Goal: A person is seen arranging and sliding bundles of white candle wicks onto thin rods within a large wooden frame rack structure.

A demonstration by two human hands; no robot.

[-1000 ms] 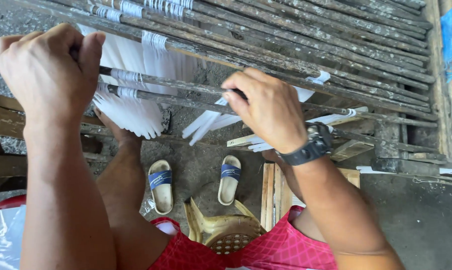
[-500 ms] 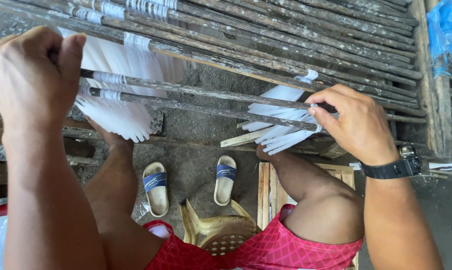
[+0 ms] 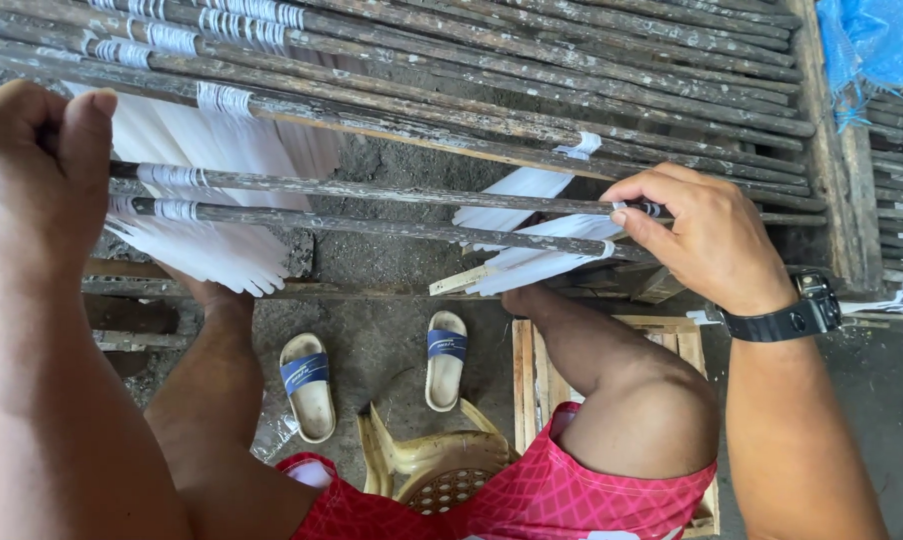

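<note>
My left hand point(image 3: 37, 180) is closed around the left ends of two thin dark rods point(image 3: 392, 215) that run across the view. My right hand point(image 3: 707, 235), with a black watch on its wrist, pinches the right ends of the same rods between thumb and fingers. Bundles of white strips point(image 3: 207, 250) hang from the rods near the left hand, and another white bundle point(image 3: 537, 260) hangs near the right hand. Behind them lies a wooden rack point(image 3: 572, 60) of many more rods, some wrapped with white strips.
Below are my bare legs in pink shorts point(image 3: 512, 495), a yellowish plastic stool point(image 3: 432, 465), two sandals point(image 3: 307, 385) on the dirt floor and a wooden pallet point(image 3: 532, 370). A blue plastic sheet point(image 3: 877, 40) hangs at top right.
My right hand slid to the right along the rods, from their middle out to the right ends. The left hand kept its hold at the left ends.
</note>
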